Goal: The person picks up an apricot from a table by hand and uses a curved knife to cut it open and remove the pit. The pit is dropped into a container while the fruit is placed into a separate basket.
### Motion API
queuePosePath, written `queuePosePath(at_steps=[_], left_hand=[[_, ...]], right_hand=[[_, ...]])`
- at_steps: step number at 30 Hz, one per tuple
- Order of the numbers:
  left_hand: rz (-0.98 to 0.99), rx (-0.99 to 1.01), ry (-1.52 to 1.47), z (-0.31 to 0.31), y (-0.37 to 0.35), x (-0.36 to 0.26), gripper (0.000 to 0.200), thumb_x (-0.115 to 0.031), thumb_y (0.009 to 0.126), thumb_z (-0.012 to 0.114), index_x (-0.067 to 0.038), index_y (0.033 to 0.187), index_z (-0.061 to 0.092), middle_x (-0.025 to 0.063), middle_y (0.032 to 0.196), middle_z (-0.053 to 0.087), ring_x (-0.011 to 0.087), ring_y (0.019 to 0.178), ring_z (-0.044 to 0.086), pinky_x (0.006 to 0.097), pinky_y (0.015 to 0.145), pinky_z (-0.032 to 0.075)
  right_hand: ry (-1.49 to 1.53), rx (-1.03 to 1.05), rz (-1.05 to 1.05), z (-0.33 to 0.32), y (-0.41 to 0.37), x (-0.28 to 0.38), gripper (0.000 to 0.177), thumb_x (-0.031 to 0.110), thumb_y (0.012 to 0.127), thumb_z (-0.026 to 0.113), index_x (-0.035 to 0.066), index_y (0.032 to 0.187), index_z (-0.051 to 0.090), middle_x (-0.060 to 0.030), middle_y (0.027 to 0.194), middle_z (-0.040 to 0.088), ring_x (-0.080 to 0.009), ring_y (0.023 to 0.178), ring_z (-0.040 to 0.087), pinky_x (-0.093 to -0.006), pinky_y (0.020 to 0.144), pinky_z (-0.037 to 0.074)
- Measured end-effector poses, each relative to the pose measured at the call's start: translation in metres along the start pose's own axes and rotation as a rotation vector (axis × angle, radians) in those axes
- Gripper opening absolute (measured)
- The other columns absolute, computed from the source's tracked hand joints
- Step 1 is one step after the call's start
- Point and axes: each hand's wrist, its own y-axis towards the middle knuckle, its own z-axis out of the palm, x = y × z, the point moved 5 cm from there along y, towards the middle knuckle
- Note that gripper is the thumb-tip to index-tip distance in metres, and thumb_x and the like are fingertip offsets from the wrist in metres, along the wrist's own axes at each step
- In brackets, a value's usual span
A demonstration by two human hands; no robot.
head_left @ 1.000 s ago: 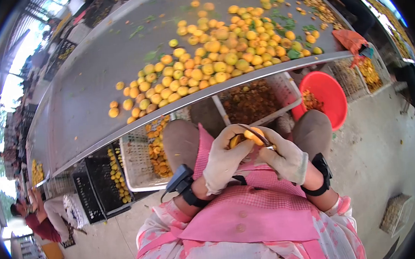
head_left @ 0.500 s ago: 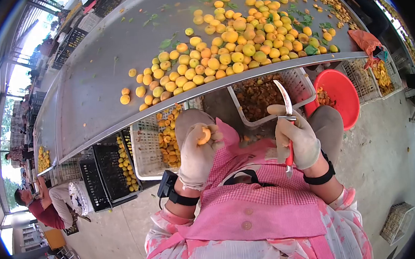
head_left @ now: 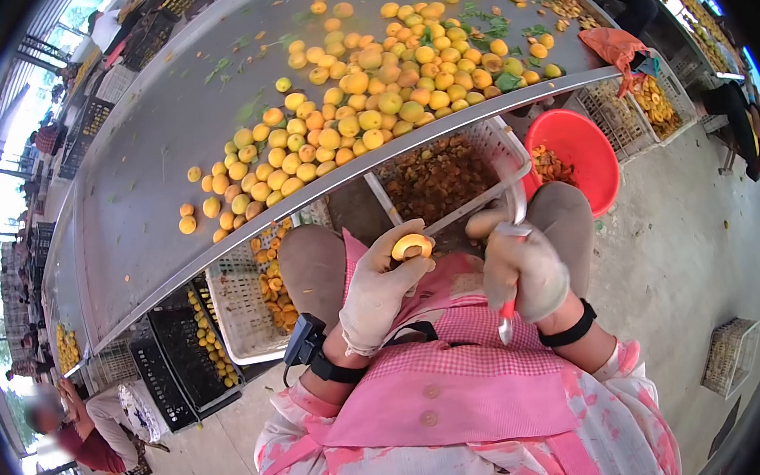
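Metal table (head_left: 144, 185) fills the head view's upper part, its raised rim (head_left: 408, 139) standing between the heaped fruit (head_left: 359, 83) and both hands. Beneath sit a white crate (head_left: 228, 325), partly behind the left knee (head_left: 313, 274), a scrap crate (head_left: 507, 143) and a red basin (head_left: 603, 175). Above the lap, the left hand (head_left: 376, 296)'s gloved fingers curl around a cut fruit (head_left: 411, 247); the right hand (head_left: 530, 270)'s close firmly round a red-handled knife (head_left: 508, 309).

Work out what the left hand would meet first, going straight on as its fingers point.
The left hand would probably meet the near rim of the white crate holding dark scraps, though depth is unclear and it may pass above.
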Motion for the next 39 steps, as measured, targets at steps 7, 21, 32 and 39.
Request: queuePosePath(at_steps=[7,21,32,39], left_hand=[[-0.023,0.078,0.239,0.037,0.003,-0.002,0.035,-0.007,0.094,0.057,-0.003,0.129,0.052,0.0033,0.095,0.061,0.0046,0.072,0.052,0.0190,0.063,0.042],[0.150,0.096,0.294,0.057,0.012,0.026,0.027,-0.010,0.084,0.073,0.000,0.105,0.059,0.0064,0.093,0.065,0.0090,0.084,0.062,0.0246,0.075,0.052],[0.254,-0.107,0.544,0.060,-0.001,0.016,0.031,-0.014,0.080,0.077,0.001,0.102,0.061,0.0091,0.087,0.067,0.0115,0.080,0.063,0.0284,0.073,0.053],[0.225,-0.076,0.641,0.059,-0.002,0.016,0.034,-0.017,0.078,0.079,0.000,0.102,0.062,0.0132,0.089,0.069,0.0156,0.082,0.067,0.0312,0.074,0.054]], right_hand=[[-0.134,-0.035,-0.461,0.004,0.002,0.040,0.022,0.010,0.099,0.044,-0.006,0.107,0.056,0.0009,0.060,0.043,-0.0086,0.046,0.044,-0.0256,0.047,0.041],[0.100,0.007,-0.868,0.022,-0.014,0.043,0.020,0.006,0.100,0.046,-0.008,0.105,0.060,-0.0018,0.058,0.047,-0.0100,0.047,0.044,-0.0275,0.049,0.042],[0.080,0.039,-0.871,0.031,-0.016,0.031,0.025,0.011,0.102,0.049,-0.011,0.107,0.060,-0.0031,0.061,0.052,-0.0095,0.052,0.047,-0.0264,0.051,0.043],[-0.301,0.049,-0.961,0.029,-0.010,0.021,0.026,0.016,0.103,0.047,-0.007,0.108,0.059,-0.0024,0.066,0.053,-0.0081,0.049,0.045,-0.0243,0.047,0.039]])
